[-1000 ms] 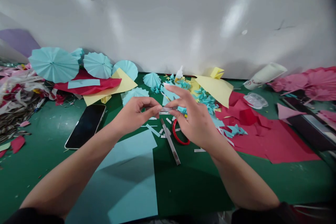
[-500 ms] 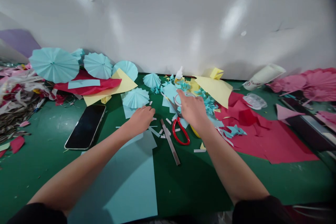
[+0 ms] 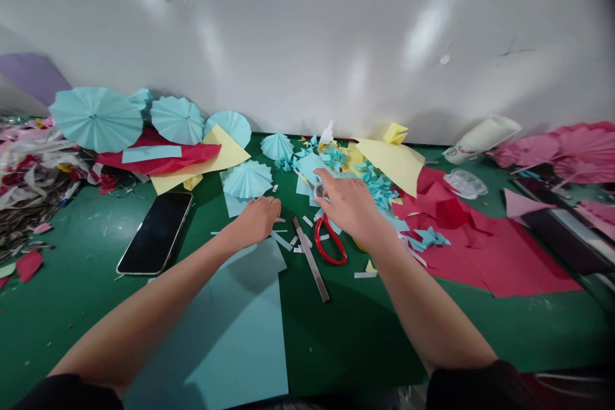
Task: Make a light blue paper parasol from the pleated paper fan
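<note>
My left hand (image 3: 259, 219) is closed, its fingers curled down just below a small pleated blue fan (image 3: 248, 179); what it holds, if anything, is hidden. My right hand (image 3: 348, 205) reaches over the scraps with thumb and forefinger round a small clear round object (image 3: 319, 189), perhaps a tape roll. Red-handled scissors (image 3: 330, 250) lie below that hand. To their left rests a narrow metal strip (image 3: 312, 262) among small white paper pieces. A large blue sheet (image 3: 235, 333) lies under my left forearm.
A phone (image 3: 156, 234) lies at left. Pleated blue paper rounds (image 3: 96, 118) stand along the wall. Crumpled blue scraps (image 3: 377, 187), red paper (image 3: 500, 262) and a paper cup (image 3: 482, 139) are on the right. Tangled ribbons (image 3: 38, 166) fill the far left.
My right hand has shifted slightly left, and its thumb and forefinger now curve round the small round object. My left hand's fingers are drawn in a little more.
</note>
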Tool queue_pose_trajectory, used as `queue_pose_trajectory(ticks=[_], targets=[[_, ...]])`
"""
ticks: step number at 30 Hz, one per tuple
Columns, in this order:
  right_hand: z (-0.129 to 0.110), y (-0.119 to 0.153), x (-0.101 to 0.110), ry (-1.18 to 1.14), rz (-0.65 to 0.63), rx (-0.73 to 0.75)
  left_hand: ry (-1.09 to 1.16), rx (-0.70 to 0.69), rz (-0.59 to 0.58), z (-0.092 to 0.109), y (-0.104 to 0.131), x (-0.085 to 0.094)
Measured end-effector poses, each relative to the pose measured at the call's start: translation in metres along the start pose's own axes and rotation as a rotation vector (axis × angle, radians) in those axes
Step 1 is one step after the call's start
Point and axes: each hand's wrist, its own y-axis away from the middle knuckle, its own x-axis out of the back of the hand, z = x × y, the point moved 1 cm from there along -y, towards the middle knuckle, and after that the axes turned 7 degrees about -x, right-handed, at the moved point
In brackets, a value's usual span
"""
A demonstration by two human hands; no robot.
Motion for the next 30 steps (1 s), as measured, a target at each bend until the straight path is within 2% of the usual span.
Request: queue_pose_trajectory(ticks=[4,7,9,11,13,16,21,27,30], targets=[[-0.002,0.002,0.004,-0.117,-0.004,0.027,0.125,0.063,0.042,-0.004,-0.007,0.006],[-0.005,0.006,0.009,-0.277,0.011,0.037,0.257,0.141,0.16,0.005,-0.01,0.021],[-0.008,0.009,0.012,-0.41,0.007,0.051,0.662,0.282,0.343,0.015,-0.009,0.031],[-0.012,0.012,0.012,-0.568,-0.018,0.083,0.98,0.366,0.447,0.025,-0.007,0.038],[-0.017,0.013,0.01,-0.706,-0.054,0.107,1.185,0.365,0.532,0.035,-0.005,0.042],[-0.024,0.014,0.007,-0.824,-0.089,0.097,1.378,0.378,0.594,0.044,-0.002,0.046],[-0.026,0.014,0.008,-0.916,-0.082,0.056,1.49,0.423,0.623,0.051,0.0,0.05],[-0.022,0.015,0.012,-0.943,-0.076,0.065,1.392,0.413,0.472,0.054,0.0,0.05],[-0.02,0.013,0.011,-0.976,-0.044,0.066,1.36,0.419,0.489,0.051,-0.001,0.051]])
